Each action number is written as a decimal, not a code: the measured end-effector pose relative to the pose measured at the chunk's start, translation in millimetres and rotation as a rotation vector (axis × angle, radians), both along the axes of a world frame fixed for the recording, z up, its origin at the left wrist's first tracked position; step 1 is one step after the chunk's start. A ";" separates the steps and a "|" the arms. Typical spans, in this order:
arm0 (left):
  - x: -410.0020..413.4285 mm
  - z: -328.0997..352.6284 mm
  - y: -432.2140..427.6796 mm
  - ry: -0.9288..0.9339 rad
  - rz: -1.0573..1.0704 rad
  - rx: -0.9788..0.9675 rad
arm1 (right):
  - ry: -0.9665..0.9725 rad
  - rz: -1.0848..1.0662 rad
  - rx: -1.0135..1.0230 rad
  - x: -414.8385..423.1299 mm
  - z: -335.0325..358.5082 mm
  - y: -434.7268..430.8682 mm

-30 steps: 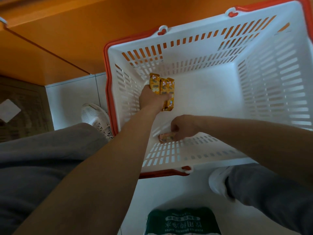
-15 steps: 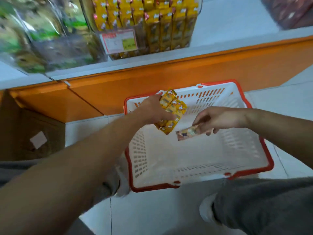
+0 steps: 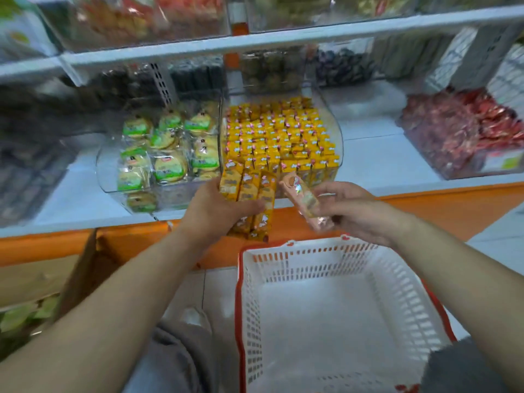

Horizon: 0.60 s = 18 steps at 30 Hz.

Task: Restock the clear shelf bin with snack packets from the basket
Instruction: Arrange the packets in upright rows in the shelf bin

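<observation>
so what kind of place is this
Most likely a small shop's snack aisle: tiered white shelves hold clear bins of wrapped snacks, one bin bears a price label, and a red-rimmed shopping basket sits on the floor.

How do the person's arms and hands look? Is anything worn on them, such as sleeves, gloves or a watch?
The left forearm and right forearm are bare, with no sleeve in view. The left hand and right hand wear no glove, watch or bracelet; no ring shows.
</observation>
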State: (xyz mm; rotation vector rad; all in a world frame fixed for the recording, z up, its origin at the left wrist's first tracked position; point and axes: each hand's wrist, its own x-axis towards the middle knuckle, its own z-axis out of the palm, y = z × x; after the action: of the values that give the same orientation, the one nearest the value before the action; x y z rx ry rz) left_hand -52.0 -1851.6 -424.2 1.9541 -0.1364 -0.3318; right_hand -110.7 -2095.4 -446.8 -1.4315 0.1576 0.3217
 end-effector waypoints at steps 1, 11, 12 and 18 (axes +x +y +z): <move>3.5 1.8 0.9 -0.007 0.011 -0.015 | -0.031 -0.012 0.007 6.2 2.4 6.2; 52.8 0.3 26.2 -0.094 0.117 0.042 | -0.135 -0.080 0.000 44.5 2.6 27.9; 56.6 0.5 31.1 -0.106 0.130 0.027 | -0.129 -0.112 -0.022 48.0 3.0 29.4; 71.2 -0.9 62.5 -0.150 0.257 -0.040 | -0.326 -0.340 -0.341 83.8 14.9 46.9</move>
State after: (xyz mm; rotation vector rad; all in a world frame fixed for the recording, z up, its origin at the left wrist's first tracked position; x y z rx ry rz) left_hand 19.2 -1789.1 -425.1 1.9286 0.0120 -0.0131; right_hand -26.9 -2048.5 -431.9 -1.7394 0.1917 -0.2303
